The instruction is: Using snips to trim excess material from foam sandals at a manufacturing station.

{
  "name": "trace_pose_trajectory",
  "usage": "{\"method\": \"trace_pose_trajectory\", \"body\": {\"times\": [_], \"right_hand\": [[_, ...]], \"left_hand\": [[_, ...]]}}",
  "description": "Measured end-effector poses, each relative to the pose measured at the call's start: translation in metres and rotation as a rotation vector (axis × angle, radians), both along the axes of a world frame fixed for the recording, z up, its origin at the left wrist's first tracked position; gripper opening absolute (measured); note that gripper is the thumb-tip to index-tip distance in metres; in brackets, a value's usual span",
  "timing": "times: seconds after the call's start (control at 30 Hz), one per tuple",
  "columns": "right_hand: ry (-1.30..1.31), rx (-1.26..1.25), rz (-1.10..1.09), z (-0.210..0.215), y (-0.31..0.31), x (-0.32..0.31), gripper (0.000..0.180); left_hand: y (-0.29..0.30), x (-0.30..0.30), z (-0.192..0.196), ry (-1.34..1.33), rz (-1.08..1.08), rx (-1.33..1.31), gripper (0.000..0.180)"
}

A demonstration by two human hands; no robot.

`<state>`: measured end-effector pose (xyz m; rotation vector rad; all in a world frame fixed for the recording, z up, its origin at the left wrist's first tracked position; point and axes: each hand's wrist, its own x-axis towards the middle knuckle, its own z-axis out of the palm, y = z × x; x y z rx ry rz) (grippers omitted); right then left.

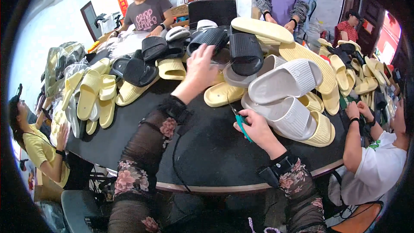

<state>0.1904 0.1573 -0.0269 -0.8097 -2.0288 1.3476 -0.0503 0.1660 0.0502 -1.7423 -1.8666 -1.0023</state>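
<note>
My left hand point(200, 71) reaches over the pile with its fingers stretched out. Its fingertips overlap a black slide sandal point(209, 39); whether they touch it I cannot tell. In my right hand point(257, 130) is a pair of scissors point(241, 126) with teal handles, blades pointing away from me. Just beyond the blades lies a yellow slide sandal point(222, 95). Right of them, a grey slide sandal point(286, 82) rests on another grey one point(282, 114). A second black slide sandal point(246, 54) stands tilted in the middle of the heap.
Slide sandals, several of them yellow point(89, 88), cover the far and side parts of the black table point(194, 155). A dark cord point(176, 159) hangs over its near edge. Co-workers stand across the table and sit at left and right. A dark chair back point(212, 12) is beyond the pile.
</note>
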Motion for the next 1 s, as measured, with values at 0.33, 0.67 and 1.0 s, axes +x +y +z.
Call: {"method": "trace_pose_trajectory", "body": {"times": [0.33,0.67,1.0], "right_hand": [[0.010,-0.027,0.096,0.008,-0.009,-0.002,0.040],[-0.104,-0.080,0.098,0.017,-0.013,-0.001,0.044],[-0.082,-0.086,0.112,0.017,-0.011,0.001,0.041]], "left_hand": [[-0.085,-0.181,-0.028,0.040,0.630,0.006,0.061],[-0.117,-0.209,-0.009,0.012,0.806,-0.091,0.072],[-0.124,-0.188,-0.007,0.139,0.718,-0.344,0.073]]}}
